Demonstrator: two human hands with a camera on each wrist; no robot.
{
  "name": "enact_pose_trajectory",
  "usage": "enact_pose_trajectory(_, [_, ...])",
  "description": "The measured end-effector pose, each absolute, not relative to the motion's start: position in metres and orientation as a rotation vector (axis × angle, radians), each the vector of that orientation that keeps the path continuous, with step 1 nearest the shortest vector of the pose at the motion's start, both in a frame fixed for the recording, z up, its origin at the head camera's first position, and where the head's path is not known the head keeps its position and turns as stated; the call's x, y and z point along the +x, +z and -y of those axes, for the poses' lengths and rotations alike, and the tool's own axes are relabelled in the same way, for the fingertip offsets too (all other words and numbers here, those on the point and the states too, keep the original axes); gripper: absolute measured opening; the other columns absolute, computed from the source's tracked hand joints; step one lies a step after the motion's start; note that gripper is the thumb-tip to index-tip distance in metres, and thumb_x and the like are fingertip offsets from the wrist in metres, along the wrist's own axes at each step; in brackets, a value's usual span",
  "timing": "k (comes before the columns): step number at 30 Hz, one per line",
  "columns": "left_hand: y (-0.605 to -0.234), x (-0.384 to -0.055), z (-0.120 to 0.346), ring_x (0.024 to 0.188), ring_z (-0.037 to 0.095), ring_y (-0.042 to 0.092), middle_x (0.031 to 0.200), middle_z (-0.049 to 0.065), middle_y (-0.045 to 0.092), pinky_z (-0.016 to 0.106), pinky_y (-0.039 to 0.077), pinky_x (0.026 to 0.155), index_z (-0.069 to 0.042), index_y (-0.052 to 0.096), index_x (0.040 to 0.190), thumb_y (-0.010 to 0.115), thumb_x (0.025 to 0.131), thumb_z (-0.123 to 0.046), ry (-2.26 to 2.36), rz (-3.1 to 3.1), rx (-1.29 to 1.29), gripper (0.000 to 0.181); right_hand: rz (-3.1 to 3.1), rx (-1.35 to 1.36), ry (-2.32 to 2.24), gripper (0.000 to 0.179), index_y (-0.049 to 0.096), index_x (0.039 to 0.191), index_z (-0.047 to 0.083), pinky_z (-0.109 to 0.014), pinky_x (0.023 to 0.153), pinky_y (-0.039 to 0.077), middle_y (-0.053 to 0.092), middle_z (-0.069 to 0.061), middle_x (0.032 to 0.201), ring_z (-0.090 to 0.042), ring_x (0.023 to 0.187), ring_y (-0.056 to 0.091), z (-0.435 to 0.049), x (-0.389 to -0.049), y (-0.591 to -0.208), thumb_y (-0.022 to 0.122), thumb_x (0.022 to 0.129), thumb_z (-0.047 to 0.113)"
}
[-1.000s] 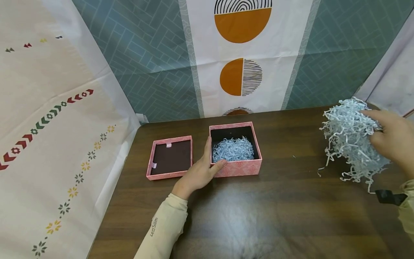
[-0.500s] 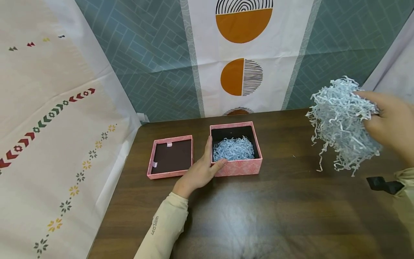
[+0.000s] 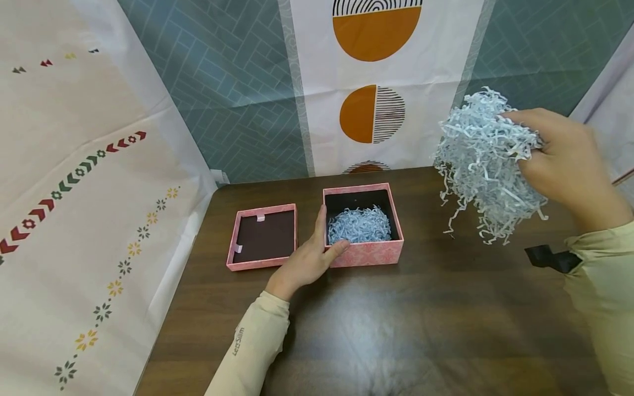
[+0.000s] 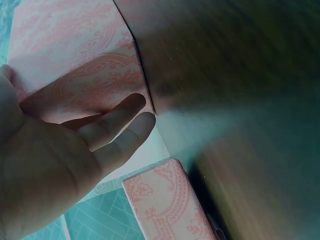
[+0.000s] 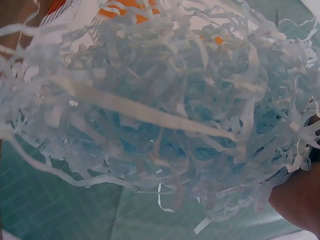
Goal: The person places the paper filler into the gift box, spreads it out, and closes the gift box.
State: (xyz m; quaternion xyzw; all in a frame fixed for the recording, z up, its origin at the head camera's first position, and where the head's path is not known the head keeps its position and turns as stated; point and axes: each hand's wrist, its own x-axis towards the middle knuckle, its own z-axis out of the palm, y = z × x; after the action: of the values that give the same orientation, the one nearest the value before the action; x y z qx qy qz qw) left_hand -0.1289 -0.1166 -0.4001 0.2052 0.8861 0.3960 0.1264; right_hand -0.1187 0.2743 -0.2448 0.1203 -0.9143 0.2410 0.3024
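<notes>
My right hand (image 3: 564,157) grips a big clump of pale blue shredded paper (image 3: 487,159), held up above the table's right side with loose strands dangling. In the right wrist view the shredded paper (image 5: 165,115) fills most of the picture and hides nearly all the fingers. A pink patterned box (image 3: 366,255) stands open at the middle, with a bed of blue shredded paper (image 3: 360,225) inside. Against the box's left side rests my left hand (image 3: 304,261), thumb at the front, fingers extended. The left wrist view shows those straight fingers beside the pink box wall (image 4: 90,65).
Left of the box lies its pink lid (image 3: 262,236), inside face up, with a dark lining. Both are on a dark wooden table (image 3: 376,330). Behind hangs a patterned cloth (image 3: 233,82), and a white cloth (image 3: 64,220) borders the left side.
My right hand has lifted the clump of shredded paper and carried it left, closer to the box. The left hand stays at the box's left side.
</notes>
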Motion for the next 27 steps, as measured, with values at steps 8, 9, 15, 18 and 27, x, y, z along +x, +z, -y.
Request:
enact_pose_trajectory(8, [-0.399,-0.129,0.118,0.149,0.027,0.023,0.168,-0.003,-0.005,0.049,0.026,0.116,-0.032,-0.023,0.158,0.047,0.098,-0.065,1.144,-2.578,0.605,0.098,2.297,0.504,0.719,0.037,0.074,0.121,0.006,-0.008,0.085,0.034,0.070,-0.011,0.114,0.011,0.103,0.052,-0.226,-0.130,-0.221,0.061,0.090,-0.007])
enact_pose_trajectory(9, [-0.399,-0.129,0.118,0.150,0.026,0.022,0.168,-0.003,-0.005,0.049,0.025,0.116,-0.032,-0.023,0.158,0.047,0.098,-0.065,1.141,-2.578,0.607,0.098,2.283,0.535,0.726,0.038,0.074,0.121,0.006,-0.009,0.086,0.034,0.070,-0.011,0.113,0.008,0.104,0.054,-0.220,-0.131,-0.217,0.059,0.089,-0.009])
enact_pose_trajectory(15, [-0.399,-0.130,0.119,0.150,0.027,0.022,0.168,-0.003,-0.006,0.048,0.025,0.116,-0.030,-0.023,0.158,0.046,0.098,-0.065,1.134,-2.575,0.625,0.098,2.246,0.653,0.724,0.033,0.074,0.120,0.004,-0.010,0.089,0.036,0.070,-0.012,0.117,-0.027,0.102,0.061,-0.185,-0.140,-0.190,0.060,0.092,-0.006])
enact_pose_trajectory(18, [-0.399,-0.131,0.120,0.149,0.027,0.024,0.168,-0.004,-0.007,0.048,0.026,0.116,-0.030,-0.023,0.158,0.047,0.098,-0.065,1.140,-2.568,0.630,0.098,2.227,0.674,0.751,0.026,0.074,0.120,0.005,-0.011,0.090,0.038,0.070,-0.009,0.120,-0.027,0.104,0.063,-0.169,-0.144,-0.178,0.065,0.095,0.003])
enact_pose_trajectory(27, [-0.400,-0.130,0.120,0.148,0.028,0.026,0.168,-0.001,-0.005,0.048,0.028,0.115,-0.029,-0.023,0.158,0.047,0.099,-0.064,1.144,-2.561,0.629,0.098,2.105,0.768,0.901,0.029,0.073,0.119,0.002,-0.019,0.093,0.044,0.071,-0.012,0.118,-0.026,0.107,0.063,-0.130,-0.157,-0.185,0.063,0.093,-0.002])
